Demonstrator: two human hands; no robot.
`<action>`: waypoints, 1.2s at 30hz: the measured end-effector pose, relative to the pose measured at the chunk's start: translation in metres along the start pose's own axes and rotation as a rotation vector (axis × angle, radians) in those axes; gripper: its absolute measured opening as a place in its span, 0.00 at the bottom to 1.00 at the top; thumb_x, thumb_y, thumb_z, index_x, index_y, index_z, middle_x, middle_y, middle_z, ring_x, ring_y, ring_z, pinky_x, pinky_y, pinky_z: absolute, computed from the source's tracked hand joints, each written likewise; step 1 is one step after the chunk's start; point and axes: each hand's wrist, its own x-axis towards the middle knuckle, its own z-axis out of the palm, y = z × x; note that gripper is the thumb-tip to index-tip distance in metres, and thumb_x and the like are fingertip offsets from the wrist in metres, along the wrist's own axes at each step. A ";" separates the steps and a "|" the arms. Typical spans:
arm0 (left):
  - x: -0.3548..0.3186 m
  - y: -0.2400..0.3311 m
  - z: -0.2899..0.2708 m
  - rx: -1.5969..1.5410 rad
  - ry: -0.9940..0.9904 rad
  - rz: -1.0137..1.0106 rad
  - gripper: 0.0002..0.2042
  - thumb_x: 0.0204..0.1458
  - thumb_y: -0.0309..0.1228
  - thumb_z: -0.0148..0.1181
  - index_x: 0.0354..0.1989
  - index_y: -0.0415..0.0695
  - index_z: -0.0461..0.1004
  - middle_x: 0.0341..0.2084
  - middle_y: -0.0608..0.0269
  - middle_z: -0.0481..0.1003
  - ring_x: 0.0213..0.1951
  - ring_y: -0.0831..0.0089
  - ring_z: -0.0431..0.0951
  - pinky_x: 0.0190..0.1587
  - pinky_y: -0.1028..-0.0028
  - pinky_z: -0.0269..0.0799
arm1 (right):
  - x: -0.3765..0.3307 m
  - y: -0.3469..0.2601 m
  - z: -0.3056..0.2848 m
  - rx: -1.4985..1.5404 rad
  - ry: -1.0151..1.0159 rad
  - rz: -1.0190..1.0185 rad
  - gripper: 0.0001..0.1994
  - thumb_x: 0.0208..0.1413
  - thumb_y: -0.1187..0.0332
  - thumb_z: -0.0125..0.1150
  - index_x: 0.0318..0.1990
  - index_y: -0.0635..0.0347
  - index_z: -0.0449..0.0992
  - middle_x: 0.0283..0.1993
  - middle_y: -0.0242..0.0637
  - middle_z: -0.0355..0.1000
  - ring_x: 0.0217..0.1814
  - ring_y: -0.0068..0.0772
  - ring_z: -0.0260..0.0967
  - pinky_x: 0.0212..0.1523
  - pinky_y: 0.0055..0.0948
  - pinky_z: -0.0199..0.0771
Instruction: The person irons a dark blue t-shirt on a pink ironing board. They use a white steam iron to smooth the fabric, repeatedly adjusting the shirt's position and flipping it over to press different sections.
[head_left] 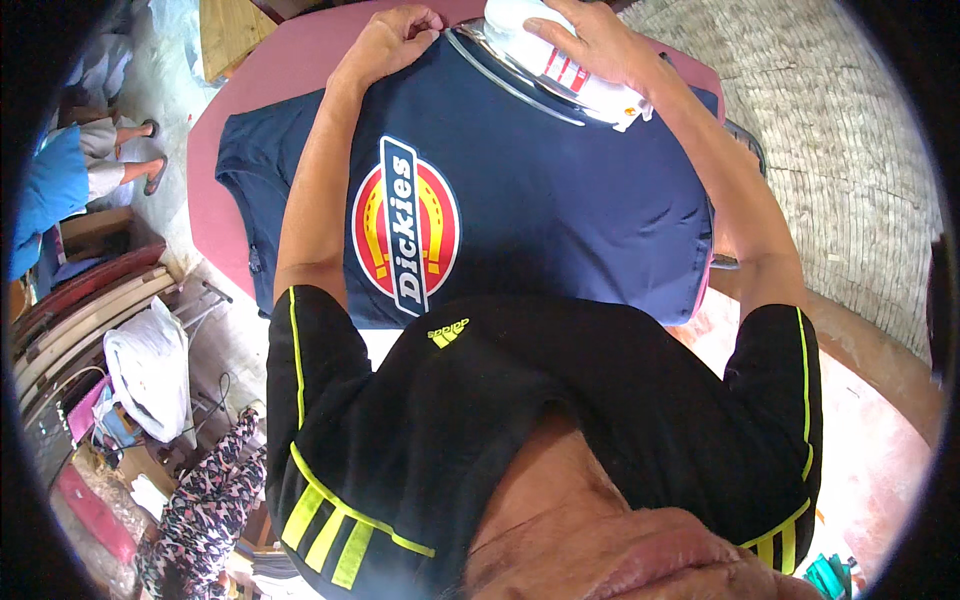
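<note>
A dark navy T-shirt (560,205) lies spread on a pink padded ironing board (212,215), its red, yellow and white printed emblem (375,225) facing up on the left half. On the far right part of the shirt rests a white clothes iron (515,35) with a shiny metal soleplate edge. My right hand (605,45) is wrapped over the iron's handle, which it partly hides. At the shirt's far edge, left of the iron, my left hand (400,42) is closed, thumb and fingers pinched together at the cloth.
A woven, pale mat-like surface (820,130) lies beyond the board on the right. At the left, a person in blue and light shorts (60,190) stands near stacked wooden boards (90,330). A white bundle (150,365) and patterned cloth (205,510) are at lower left.
</note>
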 end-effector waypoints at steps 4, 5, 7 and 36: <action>-0.002 0.018 -0.001 0.022 0.082 -0.070 0.04 0.51 0.23 0.65 0.33 0.40 0.75 0.25 0.56 0.77 0.27 0.66 0.77 0.32 0.66 0.71 | 0.002 0.001 0.001 0.043 -0.062 -0.012 0.19 0.66 0.55 0.58 0.45 0.68 0.72 0.40 0.63 0.74 0.45 0.65 0.74 0.45 0.50 0.73; -0.002 0.019 -0.002 0.020 0.093 -0.137 0.05 0.50 0.20 0.64 0.33 0.40 0.75 0.24 0.57 0.76 0.27 0.68 0.75 0.31 0.67 0.70 | -0.008 -0.001 -0.003 0.078 -0.041 -0.071 0.19 0.66 0.56 0.58 0.46 0.68 0.72 0.41 0.62 0.74 0.46 0.65 0.74 0.47 0.49 0.73; -0.001 0.026 -0.002 0.056 0.137 -0.143 0.05 0.50 0.21 0.65 0.33 0.40 0.75 0.24 0.58 0.75 0.26 0.69 0.75 0.31 0.68 0.71 | -0.022 0.002 -0.007 0.013 -0.128 0.027 0.19 0.66 0.57 0.58 0.50 0.68 0.72 0.48 0.60 0.74 0.53 0.62 0.72 0.54 0.47 0.72; -0.192 -0.010 -0.153 0.976 0.544 -0.567 0.21 0.62 0.48 0.60 0.38 0.38 0.79 0.33 0.42 0.80 0.37 0.43 0.80 0.40 0.54 0.73 | -0.022 -0.083 0.016 0.118 -0.255 -0.035 0.24 0.66 0.50 0.54 0.45 0.69 0.73 0.43 0.65 0.75 0.49 0.65 0.75 0.48 0.52 0.72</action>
